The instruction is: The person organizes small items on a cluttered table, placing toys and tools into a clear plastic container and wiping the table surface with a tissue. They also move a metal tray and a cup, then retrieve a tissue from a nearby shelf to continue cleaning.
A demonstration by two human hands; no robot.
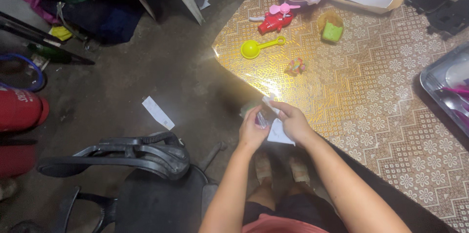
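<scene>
Both hands meet just off the near edge of a table (pixel 391 116) covered in a gold, flower-patterned cloth. The left hand (pixel 252 133) and the right hand (pixel 293 121) pinch a small white piece of paper (pixel 279 133) between them, together with something dark that is too small to make out. On the table lie a yellow plastic scoop (pixel 254 48), a red toy with a pink propeller (pixel 276 19) and a green cup (pixel 332 31). A black chair (pixel 141 157) stands to the left, near a paper slip (pixel 158 112) on the floor.

Patterned gold surface (pixel 371 96) carries a yellow scoop (pixel 259 47), red toy fan (pixel 276 19), green cup (pixel 332 31), metal tray (pixel 447 89).
</scene>
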